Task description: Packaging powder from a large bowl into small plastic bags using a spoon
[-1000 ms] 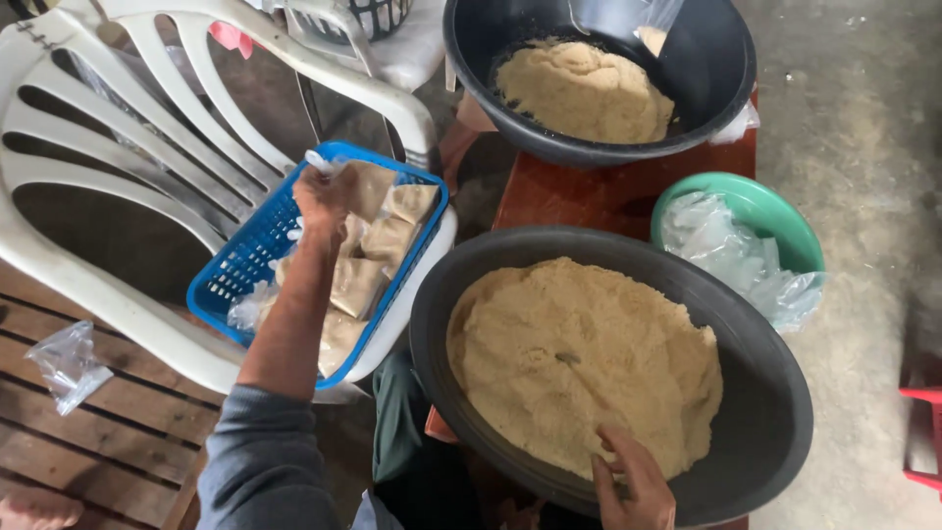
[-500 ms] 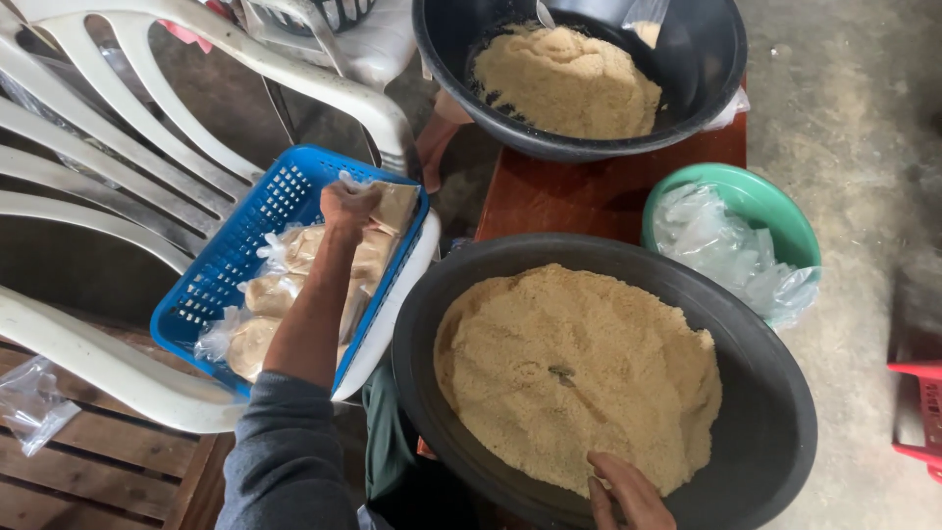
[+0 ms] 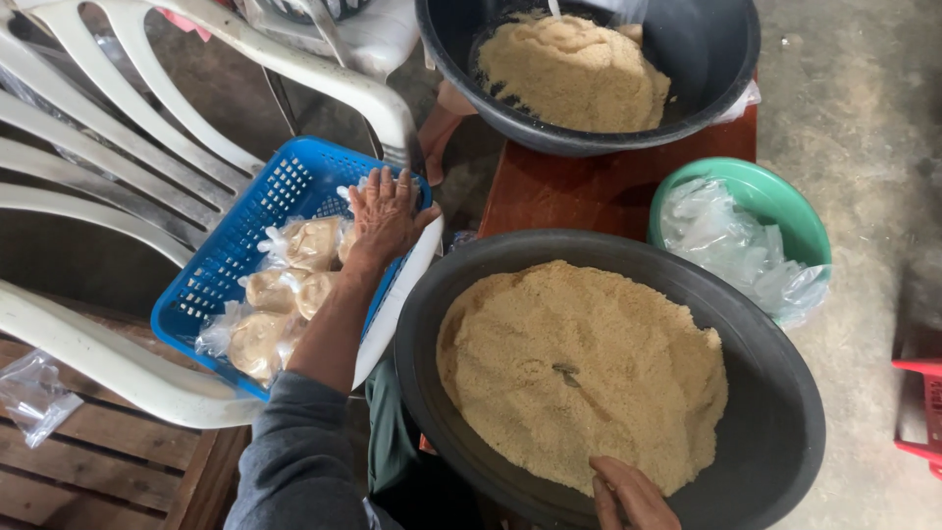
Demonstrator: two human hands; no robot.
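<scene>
Filled bags (image 3: 294, 285) sit in our blue basket (image 3: 245, 221) on the white chair (image 3: 118, 363), left; soft, light, best pinched at the knot. Left hand (image 3: 388, 211) rests flat, fingers spread, on them. Right hand (image 3: 633, 496), grip unclear, touches the near basin's (image 3: 785, 393) crumbly meal (image 3: 579, 368).

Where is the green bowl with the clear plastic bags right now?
In the head view the green bowl sits at the right, touching the far right rim of the near black basin of tan meal, right of the red-brown table.
</scene>
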